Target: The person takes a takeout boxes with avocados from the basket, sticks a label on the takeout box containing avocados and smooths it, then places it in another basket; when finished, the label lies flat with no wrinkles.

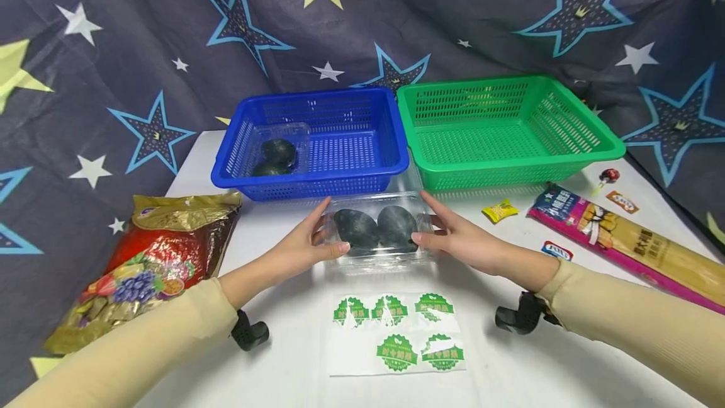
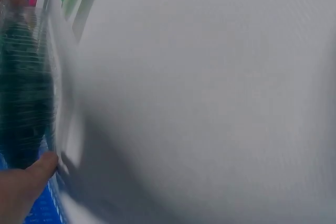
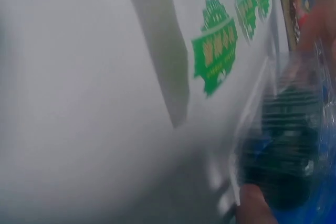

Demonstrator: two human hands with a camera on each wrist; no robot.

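A clear plastic box (image 1: 381, 264) with two dark green avocados (image 1: 355, 229) inside is between my hands, close over the white table. My left hand (image 1: 303, 247) grips its left end, thumb at the near edge and fingers behind. On the right end, my right hand (image 1: 467, 241) holds it the same way. In the left wrist view the left thumb (image 2: 43, 169) lies on the box's edge beside a dark avocado (image 2: 23, 87). The right wrist view shows the right thumb (image 3: 254, 205) against the clear box (image 3: 249, 135).
Nearer me lies a sheet of green round stickers (image 1: 396, 352). Behind the box stand a blue basket (image 1: 317, 185), holding another box of avocados (image 1: 279, 152), and a green basket (image 1: 510, 175). A gold-and-red bag (image 1: 164, 250) lies left; a long pasta packet (image 1: 629, 241) and small sweets (image 1: 500, 210) lie right.
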